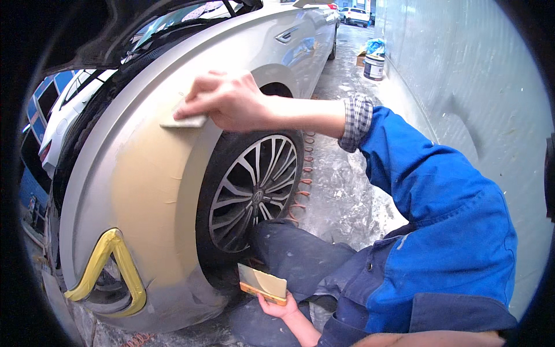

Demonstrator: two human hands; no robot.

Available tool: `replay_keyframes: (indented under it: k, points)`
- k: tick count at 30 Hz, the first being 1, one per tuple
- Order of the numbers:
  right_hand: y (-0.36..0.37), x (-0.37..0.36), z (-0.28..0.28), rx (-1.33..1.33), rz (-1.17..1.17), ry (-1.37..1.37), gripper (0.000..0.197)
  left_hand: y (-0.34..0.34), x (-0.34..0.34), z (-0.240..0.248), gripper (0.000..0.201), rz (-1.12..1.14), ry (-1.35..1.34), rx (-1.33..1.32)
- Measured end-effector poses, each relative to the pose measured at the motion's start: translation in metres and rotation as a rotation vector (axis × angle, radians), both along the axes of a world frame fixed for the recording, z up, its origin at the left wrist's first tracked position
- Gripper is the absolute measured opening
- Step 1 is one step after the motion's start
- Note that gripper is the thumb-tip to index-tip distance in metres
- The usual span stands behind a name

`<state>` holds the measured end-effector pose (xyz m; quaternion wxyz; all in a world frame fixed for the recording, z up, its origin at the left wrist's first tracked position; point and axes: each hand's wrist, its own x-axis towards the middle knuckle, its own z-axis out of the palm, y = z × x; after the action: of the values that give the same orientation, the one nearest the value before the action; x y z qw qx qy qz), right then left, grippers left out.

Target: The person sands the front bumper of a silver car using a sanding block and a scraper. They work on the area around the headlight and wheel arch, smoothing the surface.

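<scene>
My right hand [234, 103] presses a thin, pale spreader [184, 122] against the upper part of the silver car's fender [87, 191], above the front wheel arch. A wide patch of beige body filler [151, 191] covers the fender around and below the spreader. Low down near my knees, my left hand [281, 306] is closed on the orange edge of a flat, wide-bladed filler scraper [263, 283]. Pale filler lies on the scraper's blade. The hand and spreader on the fender are slightly blurred.
Yellow tape [134, 277] frames an opening low on the car's front. The spoked front wheel [254, 194] stands beside my bent leg [300, 251]. A coiled red hose [307, 173] lies behind the wheel. A bucket [374, 67] stands near the pale wall [468, 63] on the right.
</scene>
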<state>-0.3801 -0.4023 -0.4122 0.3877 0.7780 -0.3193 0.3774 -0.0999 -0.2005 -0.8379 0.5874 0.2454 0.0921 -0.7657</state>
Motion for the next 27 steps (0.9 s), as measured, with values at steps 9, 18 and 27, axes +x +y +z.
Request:
replay_keyframes:
  k: [9, 18, 27]
  points:
    - [0.021, -0.047, -0.017, -0.251, 0.161, -0.041, 0.056, -0.003, 0.006, -0.019, 0.056, -0.01, 0.003, -0.018]
    - [-0.013, 0.006, 0.032, 0.159, -0.102, -0.154, 0.045, -0.005, -0.001, -0.008, 0.043, 0.037, -0.07, 0.156]
    - [0.031, -0.028, -0.039, -0.117, 0.229, 0.205, 0.054, -0.003, -0.001, -0.002, 0.044, 0.013, -0.021, 0.056]
